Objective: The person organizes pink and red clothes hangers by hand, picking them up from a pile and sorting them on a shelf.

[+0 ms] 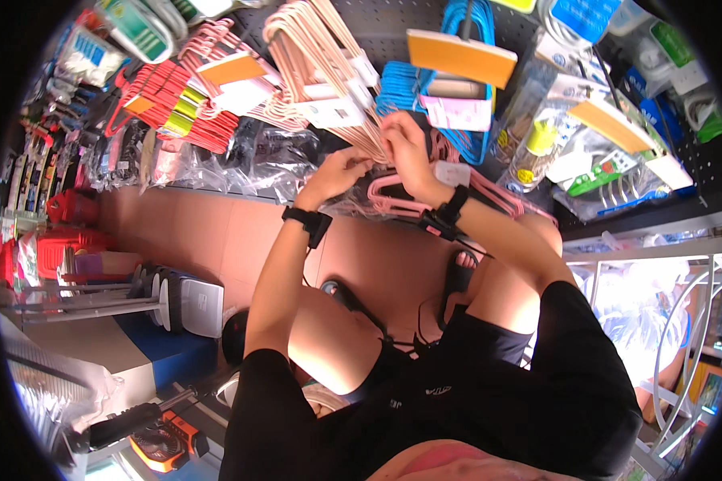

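Note:
My left hand [337, 175] and my right hand [404, 144] meet at the lower end of a bundle of beige clothes hangers [313, 54] hanging on the display wall. Fingers of both touch the hangers' ends; the fingertips are partly hidden, so the grip is unclear. Pink hangers [391, 195] lie just below my right hand. Blue hangers [400, 90] with a pink label hang to the right of the beige bundle. Red hangers [168, 108] with a yellow-green band and light pink hangers [216, 45] hang to the left. Each wrist wears a black strap with a small device.
Plastic-wrapped goods [271, 150] line the shelf under the hangers. Packaged hooks [614, 174] hang at the right, near a white metal rack [638, 258]. Dustpans [201, 306] stand at the left beside red plastic baskets [66, 243]. An orange and black fan [162, 445] sits at the lower left.

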`<state>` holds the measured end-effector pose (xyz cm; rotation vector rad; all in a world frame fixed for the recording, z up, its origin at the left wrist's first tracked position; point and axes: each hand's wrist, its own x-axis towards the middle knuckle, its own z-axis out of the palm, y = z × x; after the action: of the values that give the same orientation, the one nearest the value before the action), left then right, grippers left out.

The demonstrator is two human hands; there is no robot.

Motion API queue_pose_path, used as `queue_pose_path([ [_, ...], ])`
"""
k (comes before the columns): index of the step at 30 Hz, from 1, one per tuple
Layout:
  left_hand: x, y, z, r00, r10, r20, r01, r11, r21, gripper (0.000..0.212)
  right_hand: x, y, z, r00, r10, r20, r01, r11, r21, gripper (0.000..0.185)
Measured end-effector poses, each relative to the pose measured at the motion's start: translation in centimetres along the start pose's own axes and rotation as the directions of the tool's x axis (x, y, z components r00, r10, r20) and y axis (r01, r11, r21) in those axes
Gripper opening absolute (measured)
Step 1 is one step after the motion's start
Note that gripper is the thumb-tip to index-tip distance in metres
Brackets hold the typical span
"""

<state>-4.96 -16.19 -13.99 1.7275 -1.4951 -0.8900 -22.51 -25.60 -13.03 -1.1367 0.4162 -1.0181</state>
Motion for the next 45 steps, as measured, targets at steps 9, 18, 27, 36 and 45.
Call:
queue_pose_path([
  [9,5.3,-10.4,6.8,0.975,0.192,0.109,-0.208,0.963,0.169,0.032,1.3,-0.2,-1.4,0.881,0.15,0.448,-0.048,0.972,-0.232,0.007],
  [18,8.5,-18.8,13.6,0.978,0.039,0.205,-0.124,0.899,0.419,0.032,2.4,1.4,-4.6,0.863,0.346,0.367,-0.017,0.748,-0.664,0.032],
  [27,7.0,-17.7,14.4,0.996,0.017,0.086,-0.041,0.959,0.28,0.033,1.4,3.4,-8.7,0.794,0.523,0.309,0.11,0.376,-0.92,0.04],
  [36,3.8,-8.1,12.5,0.975,0.088,0.204,-0.141,0.954,0.263,0.042,0.1,7.5,-14.2,0.589,0.658,0.469,0.485,0.176,-0.856,0.04],
  [45,0.8,-4.1,7.6,0.955,-0.04,0.294,-0.027,0.975,0.222,0.052,2.0,6.0,-11.2,0.425,0.736,0.526,0.511,0.285,-0.811,0.061],
])
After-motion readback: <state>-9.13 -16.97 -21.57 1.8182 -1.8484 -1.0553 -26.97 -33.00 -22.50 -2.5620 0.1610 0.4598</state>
